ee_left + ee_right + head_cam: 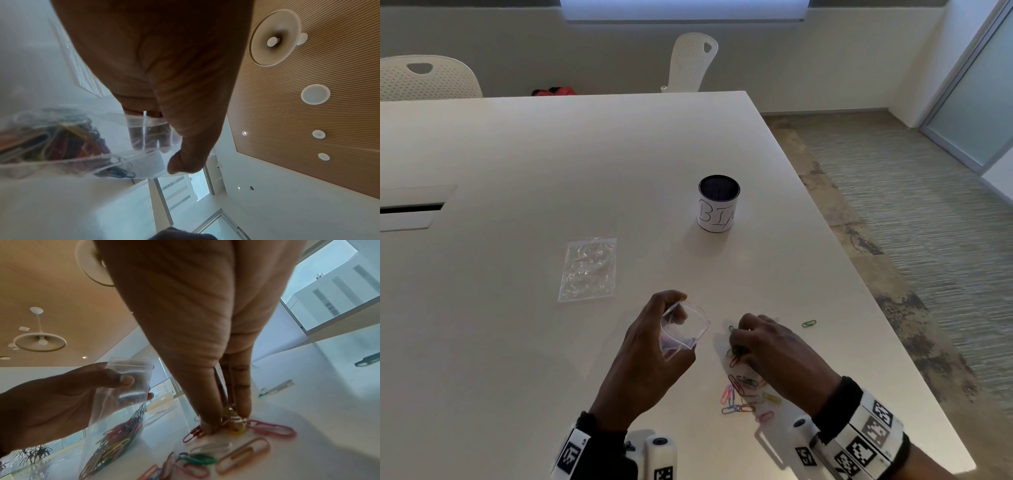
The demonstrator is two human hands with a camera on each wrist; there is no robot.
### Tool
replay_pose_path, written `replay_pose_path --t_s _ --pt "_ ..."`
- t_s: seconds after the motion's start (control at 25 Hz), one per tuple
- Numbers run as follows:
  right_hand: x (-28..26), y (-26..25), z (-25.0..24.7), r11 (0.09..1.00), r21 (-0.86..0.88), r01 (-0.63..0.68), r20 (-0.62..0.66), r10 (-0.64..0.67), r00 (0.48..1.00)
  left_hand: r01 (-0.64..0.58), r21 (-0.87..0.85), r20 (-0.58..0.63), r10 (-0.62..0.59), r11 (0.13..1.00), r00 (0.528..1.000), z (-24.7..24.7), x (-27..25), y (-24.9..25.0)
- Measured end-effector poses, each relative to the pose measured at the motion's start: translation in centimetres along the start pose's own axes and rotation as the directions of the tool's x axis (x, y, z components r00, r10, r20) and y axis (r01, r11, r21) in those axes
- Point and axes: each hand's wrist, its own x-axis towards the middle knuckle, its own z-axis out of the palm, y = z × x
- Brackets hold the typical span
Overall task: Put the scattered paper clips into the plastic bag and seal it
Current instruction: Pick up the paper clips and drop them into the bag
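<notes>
My left hand (654,339) holds a small clear plastic bag (683,330) above the table, mouth held open between thumb and fingers. The left wrist view shows several coloured clips (61,142) inside the bag (144,146); the right wrist view shows the bag (123,402) too. My right hand (760,342) is down on the table, its fingertips (207,426) pinching a small bunch of paper clips (232,420). More coloured paper clips (743,394) lie scattered near that wrist, and one green clip (809,323) lies apart to the right.
A second, flat plastic bag (588,269) lies on the white table (517,154) to the left. A mesh cup labelled BIN (718,204) stands further back. The table's right edge (876,291) runs close to the clips. Two white chairs stand beyond the far edge.
</notes>
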Motion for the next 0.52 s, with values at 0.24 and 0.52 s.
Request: replay_pose_path --t_s 0.24,0.52 --pt "0.7 -0.2 0.4 0.999 -0.005 -0.035 -0.068 0.034 0.997 -0.004 -0.012 0.008 0.004 1.0 1.0 -0.1 -0.1 -0.1" --pt "0.7 1.8 -1.3 0.875 0.455 -0.164 -0.104 0.235 0.966 -0.01 0.001 -0.001 0.01 1.0 1.0 -0.2 -0.1 -0.1"
